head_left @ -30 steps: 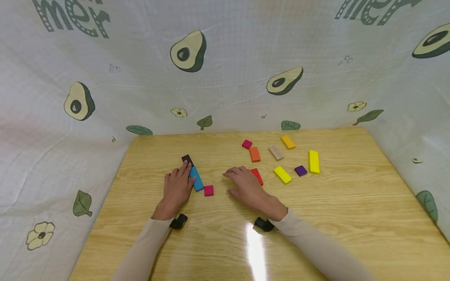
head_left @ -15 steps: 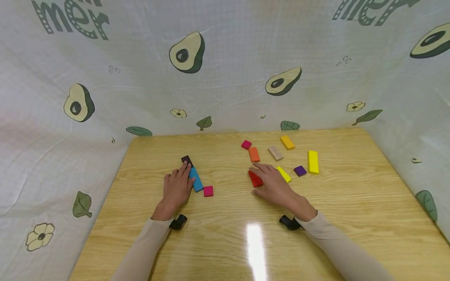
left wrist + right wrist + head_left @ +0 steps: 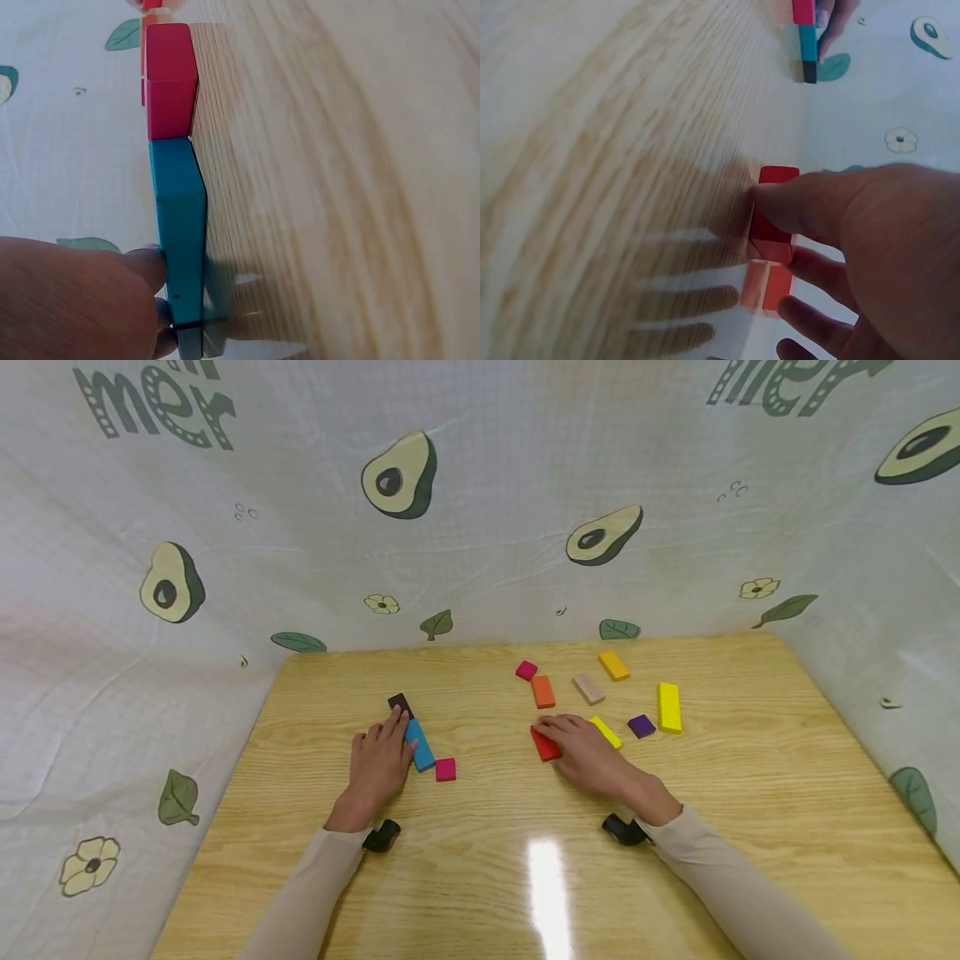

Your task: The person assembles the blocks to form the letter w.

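Note:
My left hand (image 3: 378, 762) rests on the table at the left, its fingertips touching a black block (image 3: 400, 702) and a blue block (image 3: 420, 745) laid end to end. In the left wrist view, the thumb lies against the side of the blue block (image 3: 180, 232). A small crimson block (image 3: 446, 769) touches the blue one's near end. Right of centre, my right hand (image 3: 592, 758) pinches a red block (image 3: 545, 744) on the tabletop. The right wrist view has the thumb on one side of the red block (image 3: 778, 175) and a finger by its end.
Beyond my right hand lie an orange block (image 3: 543, 692), another crimson block (image 3: 527, 670), a beige block (image 3: 588, 688) and an amber block (image 3: 614, 665). Further right are a purple block (image 3: 641, 726) and a long yellow block (image 3: 669, 707); a shorter yellow block (image 3: 607, 732) is partly covered. A patterned cloth (image 3: 495, 527) hangs behind.
My right hand has moved right, from beside the red block to over it, and its thumb and finger have closed on it. The left hand and its blocks stay put.

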{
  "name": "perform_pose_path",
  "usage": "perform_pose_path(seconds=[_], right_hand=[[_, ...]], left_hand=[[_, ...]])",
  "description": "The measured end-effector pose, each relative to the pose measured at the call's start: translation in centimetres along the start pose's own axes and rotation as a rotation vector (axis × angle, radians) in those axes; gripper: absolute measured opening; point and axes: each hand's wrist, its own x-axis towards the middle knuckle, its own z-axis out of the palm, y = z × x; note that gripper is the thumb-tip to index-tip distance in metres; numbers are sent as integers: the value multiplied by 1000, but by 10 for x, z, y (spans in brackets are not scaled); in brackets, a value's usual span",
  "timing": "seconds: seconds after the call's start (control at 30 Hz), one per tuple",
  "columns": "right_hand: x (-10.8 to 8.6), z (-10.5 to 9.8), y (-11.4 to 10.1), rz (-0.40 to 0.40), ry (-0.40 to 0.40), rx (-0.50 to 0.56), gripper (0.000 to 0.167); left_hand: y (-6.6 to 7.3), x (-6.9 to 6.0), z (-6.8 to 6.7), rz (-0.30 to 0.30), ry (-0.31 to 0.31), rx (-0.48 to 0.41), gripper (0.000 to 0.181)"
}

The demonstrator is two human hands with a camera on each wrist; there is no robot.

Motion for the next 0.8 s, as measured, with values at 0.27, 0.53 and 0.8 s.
perform_pose_path(seconds=[0.27, 0.53, 0.8], right_hand=[[5, 3, -6, 3, 49, -4, 57], [22, 9, -31, 51, 47, -2, 61], [42, 19, -56, 57, 68, 0, 62]], left_hand=[[0, -1, 1, 6, 5, 5, 57], [0, 1, -1, -5, -10, 1, 58], [0, 1, 1, -13, -14, -8, 58]])
